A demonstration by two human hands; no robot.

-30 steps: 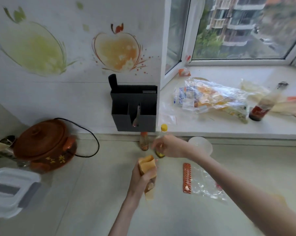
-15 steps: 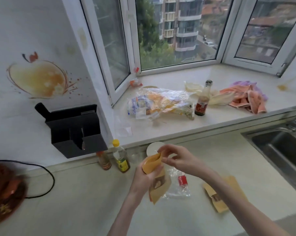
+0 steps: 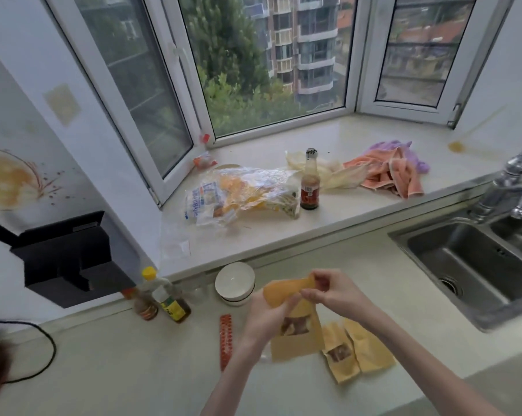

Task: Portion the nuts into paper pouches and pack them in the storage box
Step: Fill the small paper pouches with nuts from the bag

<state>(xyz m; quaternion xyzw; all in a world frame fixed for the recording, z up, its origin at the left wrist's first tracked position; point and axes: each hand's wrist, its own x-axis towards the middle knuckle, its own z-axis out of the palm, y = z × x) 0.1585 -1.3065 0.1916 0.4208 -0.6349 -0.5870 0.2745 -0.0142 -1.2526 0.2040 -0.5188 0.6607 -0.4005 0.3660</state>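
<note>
Both hands (image 3: 265,316) on paper pouch (image 3: 295,328)

On the surface (image 3: 103,370), a bowl (image 3: 235,282) sits behind the held pouch (image 3: 295,325); two pouches (image 3: 355,352) lie right, bottles (image 3: 163,298) left, the sink (image 3: 475,265) far right.

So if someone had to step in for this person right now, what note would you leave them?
Left hand grips the paper pouch around its middle; nuts show through its window.
Right hand pinches the pouch's top edge.
Two more pouches lie flat on the counter to the right; nuts show in one's window, the other lies blank side up.
A white bowl stands behind the hands.
Storage box: not in view.
Done: at least two pouches hold nuts.
Left: probably close the held pouch, then pack all pouches into the box.
</note>
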